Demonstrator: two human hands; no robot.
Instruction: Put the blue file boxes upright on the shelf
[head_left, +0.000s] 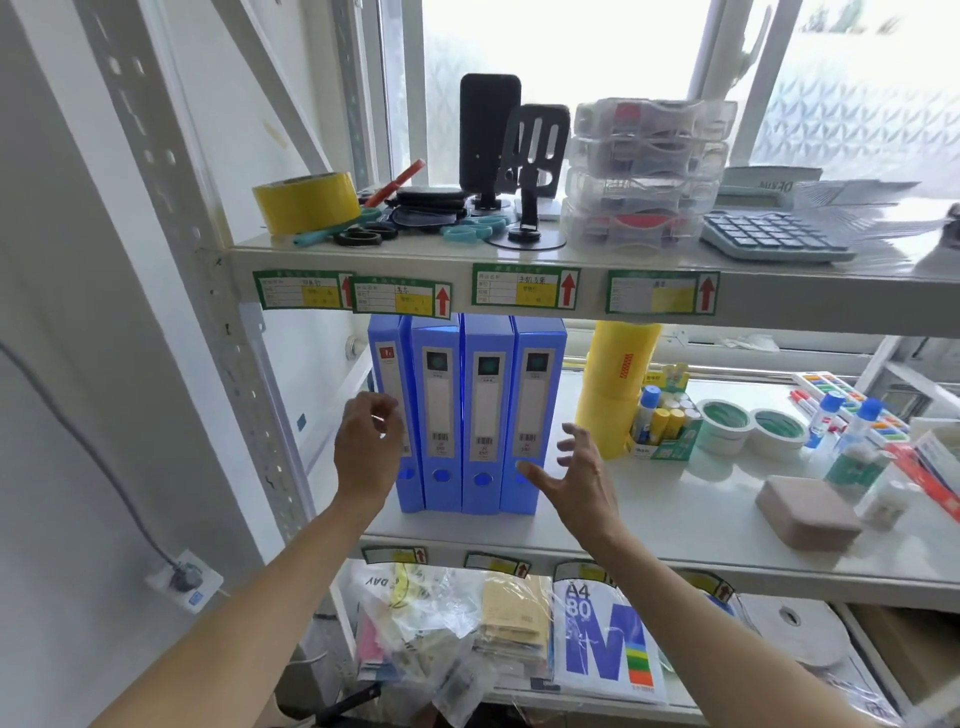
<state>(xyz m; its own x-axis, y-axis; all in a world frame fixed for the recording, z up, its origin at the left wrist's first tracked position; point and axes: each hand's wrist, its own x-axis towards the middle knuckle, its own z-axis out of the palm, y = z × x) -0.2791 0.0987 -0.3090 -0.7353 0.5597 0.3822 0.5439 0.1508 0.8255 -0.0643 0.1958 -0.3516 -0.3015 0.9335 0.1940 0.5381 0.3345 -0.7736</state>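
Observation:
Several blue file boxes (485, 415) stand upright side by side at the left end of the middle shelf (675, 525), spines facing me with white labels and barcodes. My left hand (366, 449) hovers in front of the leftmost box (387, 374), fingers loosely curled and holding nothing. My right hand (584, 480) is spread open just in front of the rightmost box (535, 410), close to its lower spine; whether it touches the box I cannot tell.
Yellow tape rolls (615, 384) stand stacked right of the boxes, then glue sticks, white tape rolls (748, 428), bottles and a brown case (808, 512). The upper shelf holds tape, scissors, phone stands, plastic cases and a calculator (769, 234). Paper packs lie below.

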